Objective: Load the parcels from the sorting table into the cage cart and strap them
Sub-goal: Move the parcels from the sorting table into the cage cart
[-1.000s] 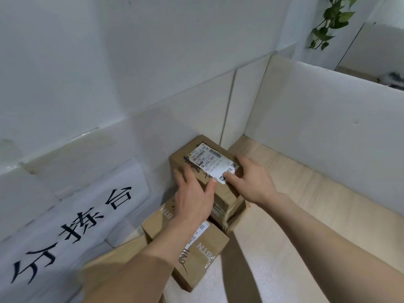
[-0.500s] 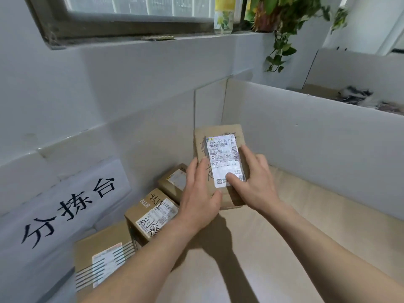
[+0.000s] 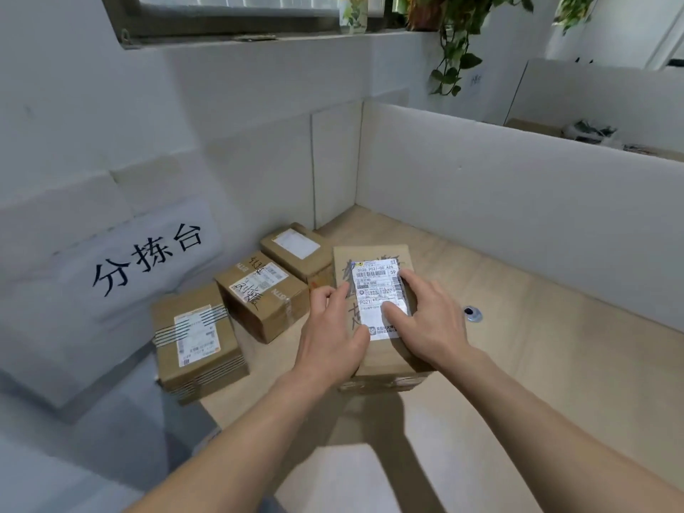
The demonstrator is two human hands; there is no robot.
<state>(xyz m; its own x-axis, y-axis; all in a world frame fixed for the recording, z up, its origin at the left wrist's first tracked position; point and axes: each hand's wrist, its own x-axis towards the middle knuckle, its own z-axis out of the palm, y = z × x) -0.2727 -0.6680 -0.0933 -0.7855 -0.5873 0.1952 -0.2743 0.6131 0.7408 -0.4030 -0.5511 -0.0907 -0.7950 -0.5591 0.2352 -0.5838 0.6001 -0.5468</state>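
Note:
I hold a brown cardboard parcel (image 3: 374,261) with a white shipping label above the wooden sorting table (image 3: 555,357). My left hand (image 3: 333,335) grips its left side and my right hand (image 3: 429,320) grips its right side, thumb on the label. Three more brown parcels lie in a row along the left wall: a near one with striped tape (image 3: 196,342), a middle one with black scribbles (image 3: 262,294), and a far one (image 3: 296,249) in the corner. No cage cart or strap is in view.
White partition walls (image 3: 518,201) enclose the table at the back and right. A paper sign with black characters (image 3: 148,257) hangs on the left wall. A small round metal fitting (image 3: 472,313) sits in the tabletop. A window sill with trailing plants (image 3: 455,42) runs above.
I lifted the labelled parcel off the stack in the corner and brought it toward me, both hands still on it. My view rose and pulled back, showing the three other parcels.

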